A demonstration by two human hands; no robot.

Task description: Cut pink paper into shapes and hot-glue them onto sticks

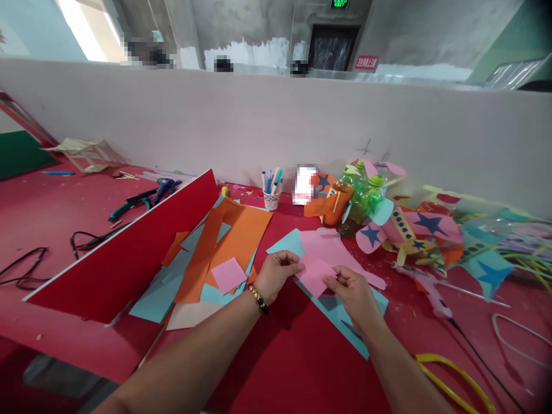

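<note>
Between my two hands is a small pink paper square point(317, 276), pinched at its left edge by my left hand point(278, 276) and at its right edge by my right hand point(351, 293). A beaded bracelet point(257, 299) circles my left wrist. Under the square lie a larger pink sheet point(334, 250) and a light blue sheet point(284, 244), which reaches below my right hand. Another pink square point(228, 275) rests left of my left hand, on orange paper point(245, 224) and blue sheets.
A red board point(129, 259) leans along the left side, with pliers point(131, 204) and black cable beyond it. A pen cup point(271, 199) stands at the back. Rightward are green plastic bottles point(360, 201), star-marked paper planes point(405, 227), a pink glue gun point(425, 287) and a yellow loop point(457, 374).
</note>
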